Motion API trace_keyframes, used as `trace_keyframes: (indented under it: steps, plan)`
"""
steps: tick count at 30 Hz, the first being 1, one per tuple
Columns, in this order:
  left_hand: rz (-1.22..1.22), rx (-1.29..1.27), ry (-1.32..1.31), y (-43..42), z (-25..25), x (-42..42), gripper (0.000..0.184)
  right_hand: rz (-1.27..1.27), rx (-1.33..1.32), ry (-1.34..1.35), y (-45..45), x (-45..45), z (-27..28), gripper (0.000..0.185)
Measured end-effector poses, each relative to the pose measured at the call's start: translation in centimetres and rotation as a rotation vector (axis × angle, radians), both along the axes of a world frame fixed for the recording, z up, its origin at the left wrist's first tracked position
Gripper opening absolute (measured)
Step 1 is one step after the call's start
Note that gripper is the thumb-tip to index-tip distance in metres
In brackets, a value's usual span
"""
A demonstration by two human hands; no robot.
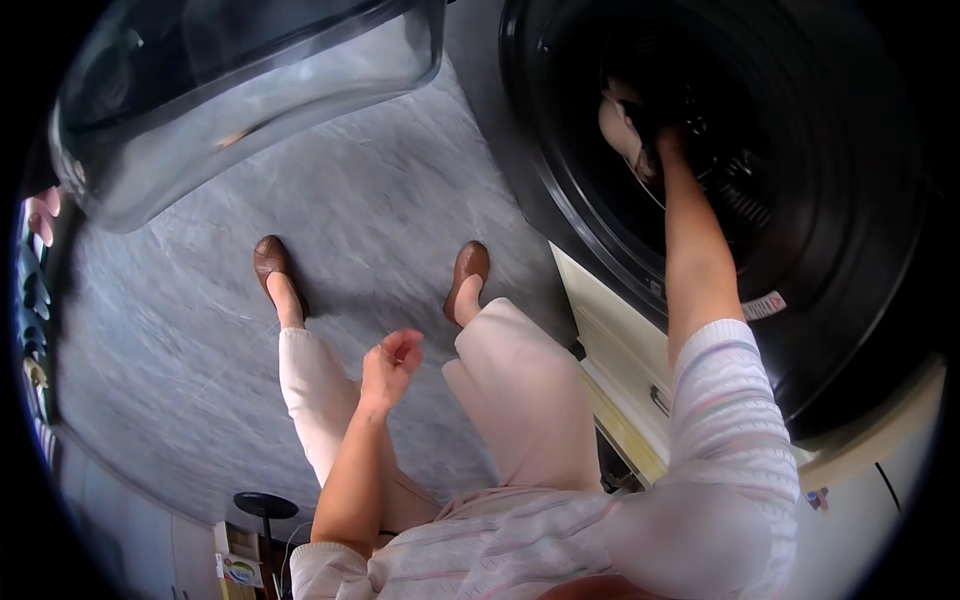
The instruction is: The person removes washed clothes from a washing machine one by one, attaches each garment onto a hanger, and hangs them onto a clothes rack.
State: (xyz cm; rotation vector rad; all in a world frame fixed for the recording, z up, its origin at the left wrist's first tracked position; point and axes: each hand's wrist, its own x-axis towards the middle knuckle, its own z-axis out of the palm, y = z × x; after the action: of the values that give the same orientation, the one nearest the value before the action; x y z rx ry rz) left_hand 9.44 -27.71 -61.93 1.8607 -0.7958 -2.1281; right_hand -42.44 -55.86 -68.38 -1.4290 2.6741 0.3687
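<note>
My right arm reaches into the dark drum [745, 200] of a front-loading washing machine. Deep in its shadow, my right hand [668, 145] is beside a pale garment or cloth [618, 128], and its fingers are too dark to make out. Whether it grips the cloth I cannot tell. My left hand [390, 365] hangs in front of my legs, away from the machine, with its fingers loosely curled in and nothing seen in them. The machine's clear glass door [270, 140] stands swung out at the upper left.
Below the drum opening is a cream cabinet front [620, 350] with a handle. Grey marbled floor [360, 180] lies under my brown shoes. A black round-topped stand [266, 505] and a small box [238, 568] are at the lower left. Slippers [42, 215] line the left edge.
</note>
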Motion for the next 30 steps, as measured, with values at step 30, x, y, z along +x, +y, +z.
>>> trace_keyframes:
  steps: [30]
  plan:
    - [0.612,0.790,1.127,-13.3,18.5,11.7,0.038,0.464,0.306,-1.320,23.0,46.7,33.9,0.020]
